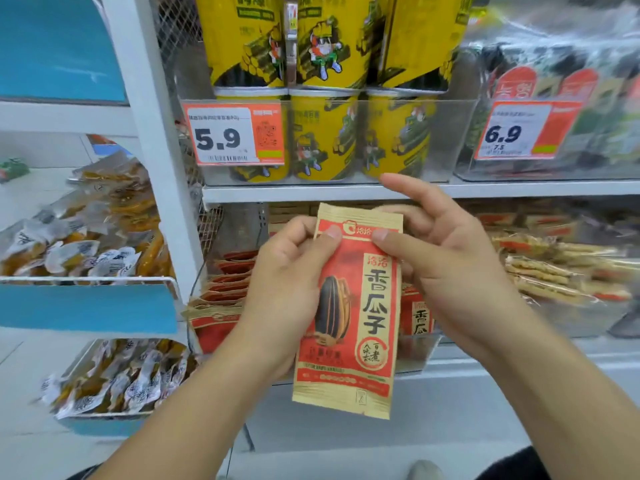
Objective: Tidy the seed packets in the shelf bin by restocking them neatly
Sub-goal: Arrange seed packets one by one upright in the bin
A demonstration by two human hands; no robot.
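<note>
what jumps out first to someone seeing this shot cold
A red and gold seed packet held upright at centre, gripped by the left hand and pinched near its top by the right hand. Above it, yellow snack tubs fill the upper shelf beside an orange 5.9 price tag.

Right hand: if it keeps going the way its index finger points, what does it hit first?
The right hand has its index finger aimed up and left, so it would probably meet the front of the clear bin holding yellow cans, just above the shelf edge. Depth is unclear.
</note>
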